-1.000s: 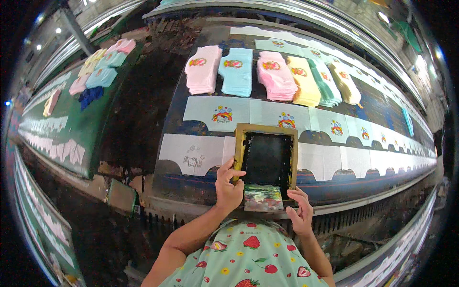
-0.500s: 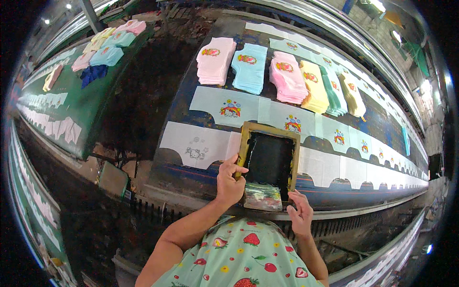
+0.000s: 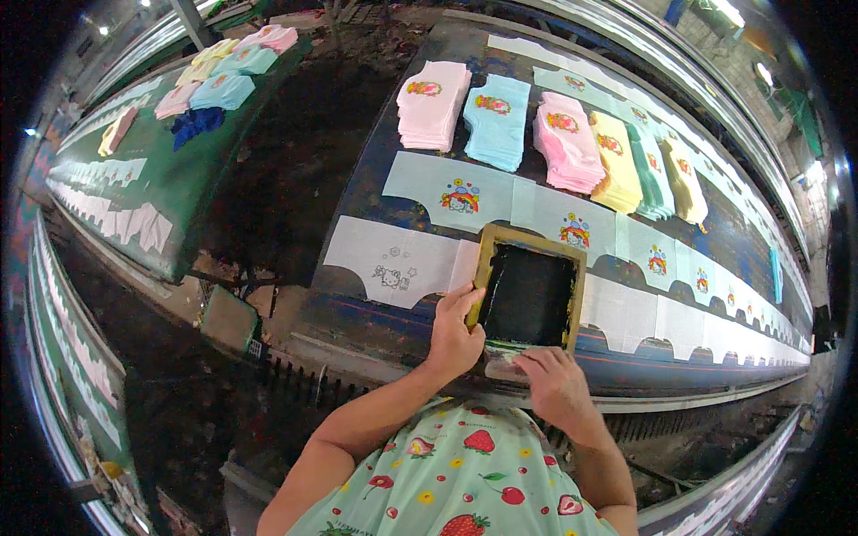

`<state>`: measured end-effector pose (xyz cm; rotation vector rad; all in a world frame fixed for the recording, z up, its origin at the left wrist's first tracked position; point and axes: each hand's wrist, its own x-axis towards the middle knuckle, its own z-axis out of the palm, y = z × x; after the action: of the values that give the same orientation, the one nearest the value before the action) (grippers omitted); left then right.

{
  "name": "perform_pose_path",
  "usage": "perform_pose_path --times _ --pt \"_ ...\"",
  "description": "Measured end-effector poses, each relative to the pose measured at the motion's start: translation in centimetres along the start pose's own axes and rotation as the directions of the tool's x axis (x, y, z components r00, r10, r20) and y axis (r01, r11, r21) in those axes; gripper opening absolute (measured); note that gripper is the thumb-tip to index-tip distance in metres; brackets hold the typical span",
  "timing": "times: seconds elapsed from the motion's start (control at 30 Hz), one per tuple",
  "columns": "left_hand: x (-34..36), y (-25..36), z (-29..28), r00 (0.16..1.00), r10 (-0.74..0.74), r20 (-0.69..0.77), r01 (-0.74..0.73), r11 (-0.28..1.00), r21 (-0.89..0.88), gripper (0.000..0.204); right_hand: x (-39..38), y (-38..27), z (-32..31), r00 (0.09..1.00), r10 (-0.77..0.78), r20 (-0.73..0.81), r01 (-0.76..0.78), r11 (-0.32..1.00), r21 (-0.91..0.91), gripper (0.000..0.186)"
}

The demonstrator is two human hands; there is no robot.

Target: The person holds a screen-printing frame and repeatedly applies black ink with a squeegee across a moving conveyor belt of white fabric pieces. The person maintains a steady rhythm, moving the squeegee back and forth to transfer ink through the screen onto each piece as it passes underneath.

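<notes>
A wooden screen-printing frame (image 3: 579, 290) with a dark mesh lies over the near row of white fabric pieces on the long table. My left hand (image 3: 458, 335) grips its left rail, the thumb and fingers closed around the wood. At the frame's near end sits a paint-smeared squeegee (image 3: 502, 364). My right hand (image 3: 556, 382) is closed on the squeegee's right part, which its fingers partly cover. Left of the frame, a white fabric piece (image 3: 362, 246) carries a black outline print of a cartoon cat. The fabric beneath the frame is hidden.
Behind lies a row of pale blue pieces (image 3: 407, 183) with coloured prints. Farther back stand pink (image 3: 435, 121), blue (image 3: 496, 143) and yellow (image 3: 617, 183) fabric stacks. A green table (image 3: 192, 196) with more pieces stands left, across a dark aisle. The table's front edge (image 3: 357, 357) is close to me.
My right hand has moved inward from beside the frame's near right corner, and its fingers have closed on the squeegee. My left hand stays on the left rail. The whole view has shifted slightly.
</notes>
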<state>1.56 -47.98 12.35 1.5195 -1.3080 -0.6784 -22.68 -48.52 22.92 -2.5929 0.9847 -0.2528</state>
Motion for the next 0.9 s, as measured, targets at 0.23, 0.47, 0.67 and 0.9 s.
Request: perform_pose_path --times 0.23,0.47,0.67,0.9 --pt "1.0 2.3 -2.9 0.946 0.218 0.239 -0.309 0.823 0.477 0.052 4.4 5.5 -4.7 0.978 0.033 0.206 -0.066 0.985 0.157 0.036" --pt "2.3 2.5 -2.9 0.905 0.256 0.339 -0.407 0.750 0.521 0.046 9.6 9.7 -3.7 0.995 0.092 -0.044 -0.089 0.994 0.064 0.039" --pt "2.6 2.6 -2.9 0.900 0.217 0.378 -0.406 0.735 0.544 0.046 11.7 11.6 -2.6 0.975 0.143 -0.171 -0.137 0.989 0.047 0.039" --pt "2.7 2.7 -3.0 0.899 0.231 0.373 -0.410 0.746 0.525 0.044 11.6 11.7 -2.4 0.986 0.089 -0.143 -0.083 0.995 0.050 0.048"
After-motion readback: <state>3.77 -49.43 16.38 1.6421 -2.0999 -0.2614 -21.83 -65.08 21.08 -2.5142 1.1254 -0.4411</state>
